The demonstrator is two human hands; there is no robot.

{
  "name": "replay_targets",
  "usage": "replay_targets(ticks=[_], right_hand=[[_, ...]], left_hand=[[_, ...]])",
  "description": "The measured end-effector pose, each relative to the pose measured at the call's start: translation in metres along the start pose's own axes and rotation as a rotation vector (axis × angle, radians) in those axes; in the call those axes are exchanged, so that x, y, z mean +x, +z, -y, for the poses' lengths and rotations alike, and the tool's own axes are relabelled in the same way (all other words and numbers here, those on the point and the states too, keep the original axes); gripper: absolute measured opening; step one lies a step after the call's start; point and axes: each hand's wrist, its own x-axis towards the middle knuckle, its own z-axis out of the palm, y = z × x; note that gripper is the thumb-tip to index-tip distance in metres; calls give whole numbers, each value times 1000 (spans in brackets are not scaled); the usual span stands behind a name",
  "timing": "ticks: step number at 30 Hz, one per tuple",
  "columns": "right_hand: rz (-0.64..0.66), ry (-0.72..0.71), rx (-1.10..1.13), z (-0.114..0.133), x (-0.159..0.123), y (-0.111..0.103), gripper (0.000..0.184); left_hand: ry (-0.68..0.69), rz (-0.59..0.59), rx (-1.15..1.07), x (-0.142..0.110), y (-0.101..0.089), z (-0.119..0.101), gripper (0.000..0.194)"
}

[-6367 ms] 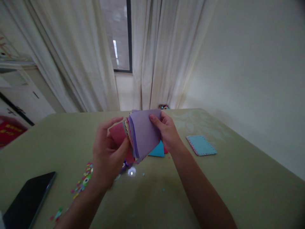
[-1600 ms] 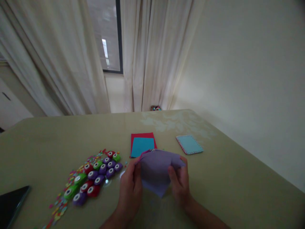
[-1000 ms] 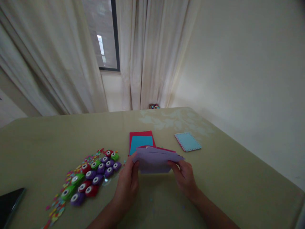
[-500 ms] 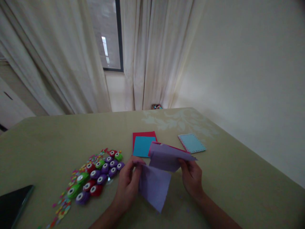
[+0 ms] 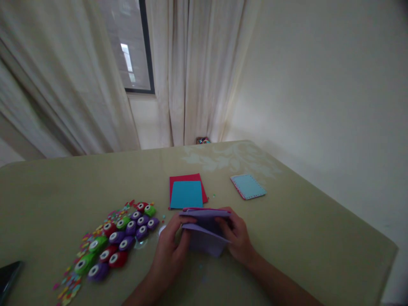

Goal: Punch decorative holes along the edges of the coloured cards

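Observation:
Purple paper (image 5: 208, 242) is held between my two hands above the front of the table, its pieces lying nearly together with a gap showing between them. A pink layer shows along the far top edge. My left hand (image 5: 174, 238) pinches the left side, thumb below and fingers on top. On the right side, my right hand (image 5: 237, 236) grips the paper, with its thumb reaching into the gap. Just beyond the paper lie a blue square sheet (image 5: 186, 194) and, under it, a red sheet (image 5: 185, 177).
Left of my hands are several purple, green and red pieces with white rings (image 5: 130, 227) and scattered colourful bits (image 5: 91, 240). A light blue card with a dashed border (image 5: 248, 186) lies at the right. A dark flat device (image 5: 9, 276) is at the left edge.
The two purple paper parts, apart before, have come together between my hands. My right hand moved left and inward. The view has shifted slightly to the right.

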Motion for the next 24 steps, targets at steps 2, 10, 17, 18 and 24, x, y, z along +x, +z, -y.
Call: replay_targets(ticks=[2, 10, 17, 18, 24], right_hand=[[-8, 21, 61, 2, -1, 1, 22], [-17, 32, 155, 11, 2, 0, 19], [15, 130, 113, 14, 3, 1, 25], [26, 173, 109, 12, 4, 2, 27], [-127, 179, 110, -2, 9, -4, 40]], left_hand=[[41, 11, 19, 0, 0, 0, 23], [182, -28, 108, -3, 0, -5, 29], [67, 30, 63, 1, 1, -5, 33], [35, 27, 56, 2, 1, -4, 32], [-17, -8, 32, 12, -5, -3, 25]])
